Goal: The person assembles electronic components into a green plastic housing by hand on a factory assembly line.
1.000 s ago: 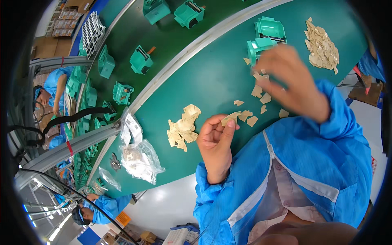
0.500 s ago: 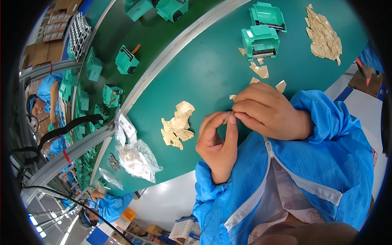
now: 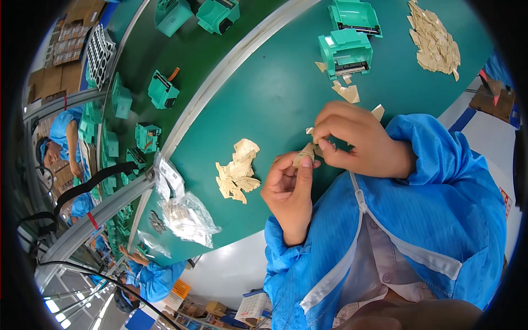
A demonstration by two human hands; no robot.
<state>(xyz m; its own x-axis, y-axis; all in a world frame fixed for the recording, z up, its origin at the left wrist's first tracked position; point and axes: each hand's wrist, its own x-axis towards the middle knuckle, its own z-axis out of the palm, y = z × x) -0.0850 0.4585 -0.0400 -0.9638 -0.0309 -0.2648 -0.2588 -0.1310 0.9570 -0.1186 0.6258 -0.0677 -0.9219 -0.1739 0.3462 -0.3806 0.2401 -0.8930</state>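
Note:
Pinched between the thumb and fingers of my left hand (image 3: 290, 190) is a small tan adhesive-looking piece (image 3: 304, 156). My right hand (image 3: 366, 142) has its thumb and forefinger closed at the upper right edge of this piece; its fingertips partly hide what they grip. A heap of similar tan pieces (image 3: 240, 170) lies left of my hands. Loose tan scraps (image 3: 346, 91) are scattered beyond my right hand. Farther off stand two green plastic housings, a near one (image 3: 345, 54) and a far one (image 3: 357, 17), each with a dark strip along its opening.
At the far right lies a larger tan pile (image 3: 434, 44). A metal rail (image 3: 220, 63) separates the table from a green line carrying several housings (image 3: 163, 91). A clear plastic bag (image 3: 190, 217) and small dark parts (image 3: 156, 221) lie at left. Co-workers in blue (image 3: 159, 280) are beyond.
My right hand has lifted slightly and its fingers have spread a little from my left. More of the tan piece shows, turned up over the left fingers. The view has shifted slightly.

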